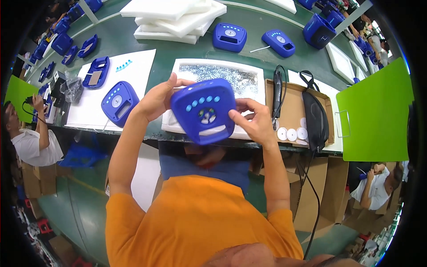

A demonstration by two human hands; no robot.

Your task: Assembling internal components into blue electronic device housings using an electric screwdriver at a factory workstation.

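Observation:
Between my hands is a blue plastic housing (188,119), tilted up above the bench edge. A curved row of light-blue buttons runs across its face, above a round opening and a slot-shaped handle gap. My left hand (159,97) grips its left edge, with the thumb up along the side. My right hand (257,121) pinches the right edge between thumb and fingers. Behind the housing lies a white foam tray (180,66) filled with many small shiny parts, partly hidden by the housing and my hands.
A cardboard tray (291,107) at right holds a black electric screwdriver (277,82), a black pouch (315,118) and white discs (291,134). At left, another blue housing (119,103) lies on a white sheet (140,66). Foam sheets (178,22) are stacked behind. Co-workers sit at both sides.

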